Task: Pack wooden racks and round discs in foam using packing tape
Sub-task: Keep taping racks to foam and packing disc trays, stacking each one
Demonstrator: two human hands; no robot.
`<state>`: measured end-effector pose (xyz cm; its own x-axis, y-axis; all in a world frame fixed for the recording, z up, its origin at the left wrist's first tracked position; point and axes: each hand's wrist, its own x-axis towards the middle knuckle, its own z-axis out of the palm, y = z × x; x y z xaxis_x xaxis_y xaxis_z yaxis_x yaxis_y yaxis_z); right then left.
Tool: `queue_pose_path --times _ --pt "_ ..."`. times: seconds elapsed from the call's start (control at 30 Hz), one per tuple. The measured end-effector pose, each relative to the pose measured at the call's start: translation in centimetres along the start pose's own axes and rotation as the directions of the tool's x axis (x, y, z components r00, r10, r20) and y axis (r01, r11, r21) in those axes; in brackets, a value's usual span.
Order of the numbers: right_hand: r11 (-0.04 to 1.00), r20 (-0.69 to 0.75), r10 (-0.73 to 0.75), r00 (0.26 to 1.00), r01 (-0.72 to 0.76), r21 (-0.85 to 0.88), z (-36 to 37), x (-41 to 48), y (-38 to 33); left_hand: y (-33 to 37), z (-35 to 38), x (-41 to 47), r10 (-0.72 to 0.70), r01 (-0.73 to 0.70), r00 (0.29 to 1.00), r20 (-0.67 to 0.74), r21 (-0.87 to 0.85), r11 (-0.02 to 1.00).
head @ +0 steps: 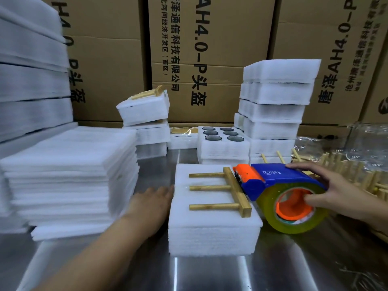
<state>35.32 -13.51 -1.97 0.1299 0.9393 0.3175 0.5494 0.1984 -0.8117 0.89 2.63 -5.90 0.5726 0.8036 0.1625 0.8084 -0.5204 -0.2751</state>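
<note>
— What were the fingers [304,167] doing when you looked over?

— The right hand [338,192] had them curled over the blue top of the tape dispenser [270,175], thumb hooked into the orange core of the tape roll [294,226]. That was a firm grip. The left hand [151,206] gripped nothing: straight fingers lay flat against the left side of the foam block [212,234].

— And the piece being packed?

— A wooden rack [228,192] lay on top of that block, near the middle of the counter [210,274], its three pegs pointing left. The dispenser's nose was just beside its crossbar.

— How would it handle?

— I'd judge the rack light and stiff, best taken by the crossbar. The foam looked soft and springy, apt to slide on the shiny steel, so bracing its side made sense.

— Anything loaded already?

— Farther back a foam tray [222,148] held six round discs [212,138], one per hole. Right of it stood a tower of foam packs [275,101]; I couldn't see inside them. Loose foam sheets [69,175] were stacked at the left, spare racks [357,173] were heaped at the right, and cardboard boxes [210,59] walled the far side.
</note>
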Motion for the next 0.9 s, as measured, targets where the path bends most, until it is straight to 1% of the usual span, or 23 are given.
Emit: queue_pose_path --times 0.03,0.07,0.1,0.13,0.17,0.2,0.23,0.27,0.3,0.33,0.37,0.43,0.5,0.6,0.67,0.8,0.9 --pt "1.000 -0.013 0.004 1.000 -0.004 0.002 0.1 -0.1 -0.2 -0.8 -1.0 0.3 -0.024 0.024 0.999 0.033 0.002 1.000" --pt "1.000 -0.024 0.006 1.000 -0.006 -0.004 0.3 -0.2 -0.4 -1.5 -2.5 0.5 -0.079 0.080 0.996 0.031 -0.035 0.996" --pt "1.000 -0.030 0.007 1.000 -0.008 -0.014 0.4 -0.2 -0.5 -2.0 -4.1 0.8 -0.133 0.130 0.991 -0.025 -0.099 0.987" --pt "1.000 -0.034 0.010 0.999 -0.011 -0.025 0.5 -0.2 -0.6 -2.2 -5.6 1.0 -0.163 0.136 0.978 -0.126 -0.199 0.970" --pt "0.999 -0.036 0.014 0.999 -0.016 -0.034 0.6 -0.2 -0.7 -1.9 -7.0 1.3 -0.156 0.081 0.964 -0.216 -0.321 0.944" --pt "0.999 -0.036 0.019 0.999 -0.021 -0.044 0.6 -0.2 -0.7 -1.0 -8.2 1.7 -0.109 -0.017 0.959 -0.263 -0.434 0.901" --pt "0.998 -0.035 0.024 0.999 -0.026 -0.057 0.6 -0.2 -0.7 0.2 -9.3 2.0 -0.028 -0.117 0.966 -0.257 -0.531 0.839" --pt "0.997 -0.035 0.028 0.999 -0.030 -0.070 0.6 -0.2 -0.7 1.7 -10.0 2.2 0.066 -0.184 0.975 -0.214 -0.599 0.780" --pt "0.996 -0.034 0.031 0.999 -0.034 -0.079 0.6 -0.2 -0.7 3.2 -10.0 2.6 0.146 -0.209 0.978 -0.151 -0.624 0.753" --pt "0.996 -0.035 0.035 0.999 -0.037 -0.081 0.6 -0.3 -0.6 4.6 -9.6 3.1 0.214 -0.223 0.973 -0.087 -0.603 0.766" --pt "0.996 -0.036 0.037 0.999 -0.040 -0.074 0.6 -0.3 -0.5 5.7 -8.8 3.5 0.260 -0.232 0.965 -0.028 -0.549 0.803" --pt "0.998 -0.034 0.031 0.999 -0.033 -0.057 0.7 -0.4 -0.3 6.9 -6.9 4.1 0.282 -0.235 0.958 0.044 -0.441 0.867" --pt "0.997 -0.026 0.018 0.999 -0.020 -0.076 0.7 -0.6 -0.2 7.0 -5.7 4.4 0.272 -0.227 0.960 0.060 -0.402 0.887" --pt "0.996 0.023 0.038 0.999 -0.036 -0.082 0.6 -0.8 0.1 6.8 -5.4 4.6 0.292 -0.248 0.954 0.070 -0.366 0.897" --pt "0.995 0.045 0.035 0.998 -0.031 -0.095 0.5 -0.8 0.1 6.8 -5.5 4.7 0.286 -0.239 0.955 0.078 -0.369 0.898" --pt "0.983 0.082 0.019 0.996 -0.004 -0.182 -0.3 -0.6 -0.4 6.9 -5.6 4.4 0.283 -0.235 0.954 0.094 -0.348 0.908" --pt "0.979 0.102 0.012 0.995 0.009 -0.206 -1.2 -0.1 -1.1 6.9 -5.8 4.3 0.263 -0.207 0.959 0.103 -0.379 0.902"
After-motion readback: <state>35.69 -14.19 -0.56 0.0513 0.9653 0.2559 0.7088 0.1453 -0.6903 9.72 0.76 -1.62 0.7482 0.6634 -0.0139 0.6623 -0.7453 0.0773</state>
